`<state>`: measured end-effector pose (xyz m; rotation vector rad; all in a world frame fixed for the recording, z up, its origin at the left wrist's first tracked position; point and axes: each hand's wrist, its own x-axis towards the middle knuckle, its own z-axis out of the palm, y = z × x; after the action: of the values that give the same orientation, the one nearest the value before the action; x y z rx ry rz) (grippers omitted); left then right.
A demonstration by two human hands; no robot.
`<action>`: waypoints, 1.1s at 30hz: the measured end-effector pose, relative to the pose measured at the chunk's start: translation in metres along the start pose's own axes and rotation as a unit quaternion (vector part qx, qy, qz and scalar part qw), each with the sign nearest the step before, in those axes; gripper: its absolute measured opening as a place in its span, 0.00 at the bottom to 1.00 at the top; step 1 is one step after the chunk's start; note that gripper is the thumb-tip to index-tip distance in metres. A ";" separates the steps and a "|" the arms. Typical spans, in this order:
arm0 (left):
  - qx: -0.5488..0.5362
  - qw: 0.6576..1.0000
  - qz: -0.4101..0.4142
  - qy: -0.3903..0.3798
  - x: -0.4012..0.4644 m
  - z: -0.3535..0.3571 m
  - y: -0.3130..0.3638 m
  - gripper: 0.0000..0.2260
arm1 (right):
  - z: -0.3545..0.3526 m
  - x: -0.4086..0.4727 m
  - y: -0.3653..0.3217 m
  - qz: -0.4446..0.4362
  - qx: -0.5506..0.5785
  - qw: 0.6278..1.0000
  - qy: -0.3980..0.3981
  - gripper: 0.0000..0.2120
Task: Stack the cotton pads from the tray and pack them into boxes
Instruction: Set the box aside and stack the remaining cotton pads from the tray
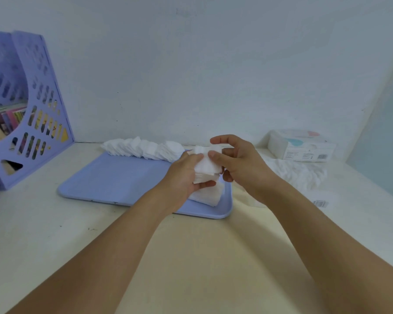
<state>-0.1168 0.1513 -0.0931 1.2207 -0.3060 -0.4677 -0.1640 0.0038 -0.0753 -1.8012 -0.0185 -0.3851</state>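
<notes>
Stacking is the step now: the left hand [186, 175] grips a stack of pads [208, 169] above the tray's [114, 177] right edge, and the right hand [234, 162] pinches its top. Next, square it (more pads [143, 148] wait along the far edge) and carry it to the box [302, 145].

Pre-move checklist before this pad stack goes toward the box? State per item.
1. Stack of cotton pads gripped by left hand: ok.
2. Right hand steadying the stack: thumb on it, ok.
3. Stack edges squared: not ok, lower pads fan out.
4. Box within view on the right: ok; whether it is open, cannot tell.
5. Tray emptied: not ok, a row of pads and a pile remain.
</notes>
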 end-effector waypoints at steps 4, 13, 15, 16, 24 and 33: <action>-0.032 0.999 -0.010 -0.026 -0.002 0.000 0.004 0.19 | -0.002 -0.002 -0.004 0.005 0.055 0.998 -0.027 0.13; 0.015 0.999 0.004 -0.039 -0.001 -0.001 0.003 0.21 | -0.006 0.001 -0.002 -0.044 -0.025 0.998 -0.023 0.08; 0.004 0.999 -0.001 -0.042 -0.001 0.000 0.003 0.22 | -0.005 0.001 -0.002 -0.045 -0.032 0.998 -0.001 0.09; 0.004 0.999 0.000 -0.046 -0.001 0.001 0.003 0.22 | -0.005 0.001 -0.002 -0.047 -0.038 0.998 0.015 0.09; -0.023 0.999 0.022 -0.018 0.002 -0.001 0.005 0.17 | -0.001 -0.001 -0.001 -0.013 0.028 0.995 0.096 0.08; -0.011 0.999 0.007 0.036 0.003 0.003 0.002 0.17 | 0.005 -0.004 -0.002 -0.074 -0.084 0.984 0.136 0.07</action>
<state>-0.1149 0.1479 -0.0908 1.2105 -0.2483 -0.4133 -0.1669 0.0096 -0.0758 -1.9049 0.0740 -0.7565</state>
